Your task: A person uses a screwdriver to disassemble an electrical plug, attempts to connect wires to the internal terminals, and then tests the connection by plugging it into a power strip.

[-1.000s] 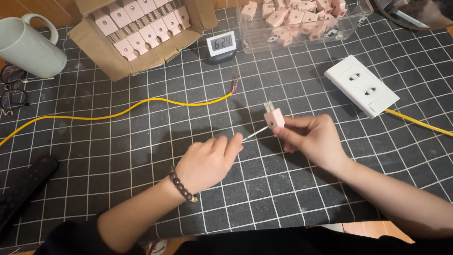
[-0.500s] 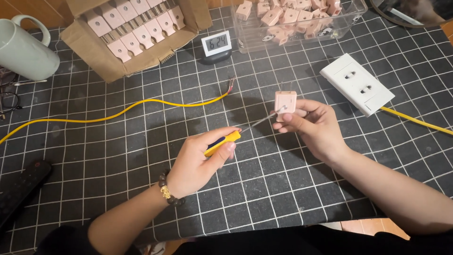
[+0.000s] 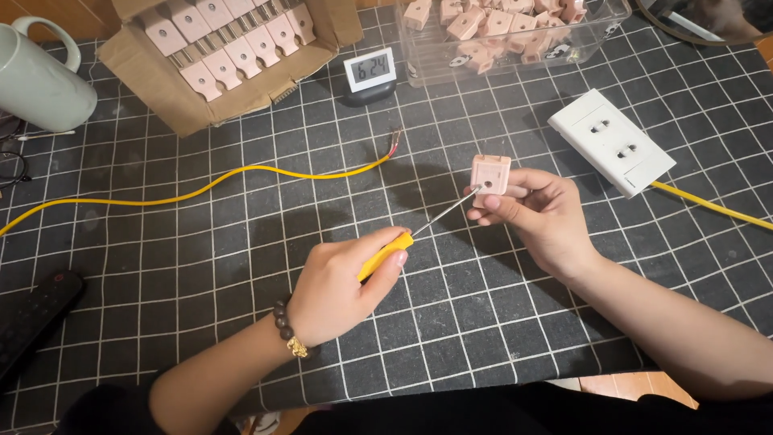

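The left hand (image 3: 342, 286) hides most of the yellow screwdriver handle (image 3: 386, 254); the remote control (image 3: 32, 318) and mug (image 3: 40, 76) run off the left edge

A small digital clock (image 3: 369, 74) stands on the dark gridded mat (image 3: 241, 266), with an open cardboard box (image 3: 233, 60) of pink plugs just to its left and a pale green mug (image 3: 42, 80) farther left. Right of the clock sits a clear plastic tub (image 3: 515, 32) of pink parts; a white wall socket (image 3: 610, 151) lies farther right and nearer the person. A yellow cable (image 3: 201, 191) snakes below the clock, and a black remote (image 3: 32, 318) lies far down-left.
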